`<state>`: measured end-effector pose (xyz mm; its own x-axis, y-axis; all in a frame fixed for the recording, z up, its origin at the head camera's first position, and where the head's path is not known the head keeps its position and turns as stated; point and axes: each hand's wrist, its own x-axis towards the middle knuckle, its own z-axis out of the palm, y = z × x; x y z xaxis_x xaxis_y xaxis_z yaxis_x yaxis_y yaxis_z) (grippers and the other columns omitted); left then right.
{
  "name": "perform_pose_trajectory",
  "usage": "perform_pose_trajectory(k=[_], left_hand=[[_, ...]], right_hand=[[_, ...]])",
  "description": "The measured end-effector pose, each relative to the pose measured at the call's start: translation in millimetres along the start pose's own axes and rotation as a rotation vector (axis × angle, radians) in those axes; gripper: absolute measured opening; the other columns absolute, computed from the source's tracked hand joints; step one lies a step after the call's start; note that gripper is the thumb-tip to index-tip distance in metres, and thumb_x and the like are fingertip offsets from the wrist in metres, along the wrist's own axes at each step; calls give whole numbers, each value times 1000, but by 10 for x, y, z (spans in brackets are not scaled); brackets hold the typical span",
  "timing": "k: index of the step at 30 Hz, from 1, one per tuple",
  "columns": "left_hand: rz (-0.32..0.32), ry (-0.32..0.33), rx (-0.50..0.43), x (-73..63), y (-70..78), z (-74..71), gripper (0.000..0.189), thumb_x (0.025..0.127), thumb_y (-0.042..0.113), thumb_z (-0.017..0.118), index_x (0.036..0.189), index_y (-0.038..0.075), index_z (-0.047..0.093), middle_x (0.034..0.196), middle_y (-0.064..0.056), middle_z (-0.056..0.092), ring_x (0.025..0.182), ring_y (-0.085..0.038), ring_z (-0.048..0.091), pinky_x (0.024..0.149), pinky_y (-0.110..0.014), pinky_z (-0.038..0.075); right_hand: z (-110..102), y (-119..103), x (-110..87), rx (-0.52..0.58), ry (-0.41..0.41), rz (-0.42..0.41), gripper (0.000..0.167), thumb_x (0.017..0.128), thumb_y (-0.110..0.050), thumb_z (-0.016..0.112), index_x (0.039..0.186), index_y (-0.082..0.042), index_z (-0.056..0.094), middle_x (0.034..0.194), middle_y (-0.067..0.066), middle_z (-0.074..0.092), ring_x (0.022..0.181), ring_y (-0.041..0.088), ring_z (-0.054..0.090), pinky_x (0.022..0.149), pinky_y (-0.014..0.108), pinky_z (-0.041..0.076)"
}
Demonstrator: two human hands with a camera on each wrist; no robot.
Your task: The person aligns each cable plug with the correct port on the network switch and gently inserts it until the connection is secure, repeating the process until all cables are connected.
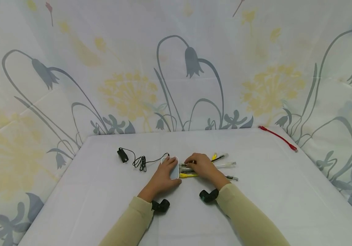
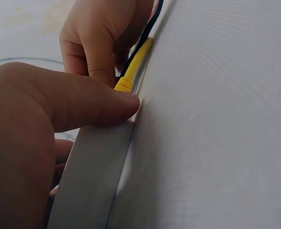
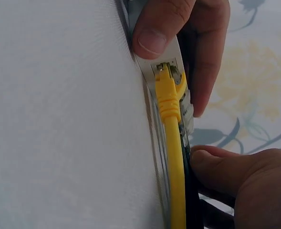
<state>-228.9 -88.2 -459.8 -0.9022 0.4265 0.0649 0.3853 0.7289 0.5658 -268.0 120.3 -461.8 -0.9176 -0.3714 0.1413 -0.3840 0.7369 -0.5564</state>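
Observation:
A white network switch point(image 1: 174, 174) lies flat on the table, with several Ethernet cables side by side along its right edge. My left hand point(image 1: 164, 175) grips the switch, its thumb at the near corner and its fingers over the top. Nearest to me, a yellow Ethernet cable point(image 3: 168, 98) has its plug in the end port. My right hand point(image 1: 205, 167) pinches a dark Ethernet cable point(image 3: 192, 191) close to the ports, farther back in the row. Its plug is mostly hidden by the fingers, so how far it sits in the port cannot be told.
A black power adapter point(image 1: 122, 155) with a coiled cord point(image 1: 140, 163) lies left of the switch. One red Ethernet cable point(image 1: 278, 137) is at the back right of the table. Loose cable ends, including a clear plug point(image 1: 232, 164), stick out beyond my right hand. Flowered cloth hangs behind.

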Motion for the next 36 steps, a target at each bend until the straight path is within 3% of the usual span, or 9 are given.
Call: perform_pose_trajectory(k=[10, 20, 36], left_hand=[[17, 5, 18, 11, -29, 14, 77, 84, 33, 68, 149, 7, 38, 158, -7, 31, 151, -31, 14, 118, -58, 18], [22, 2, 21, 7, -30, 18, 77, 84, 32, 68, 149, 6, 37, 158, -8, 32, 150, -32, 15, 117, -58, 18], [9, -6, 12, -6, -23, 9, 76, 84, 32, 67, 150, 9, 37, 159, -5, 30, 151, -30, 13, 119, -57, 16]], right_hand=[[-147, -3, -23, 10, 10, 22, 18, 95, -20, 62, 109, -19, 73, 104, -3, 69, 87, 12, 61, 75, 32, 50], [-400, 72, -66, 7, 104, -12, 21, 97, -21, 60, 112, -13, 72, 110, 4, 69, 97, 22, 61, 82, 40, 51], [-834, 333, -110, -56, 161, 21, 25, 96, -21, 60, 113, -8, 72, 113, 9, 68, 105, 30, 60, 90, 48, 49]])
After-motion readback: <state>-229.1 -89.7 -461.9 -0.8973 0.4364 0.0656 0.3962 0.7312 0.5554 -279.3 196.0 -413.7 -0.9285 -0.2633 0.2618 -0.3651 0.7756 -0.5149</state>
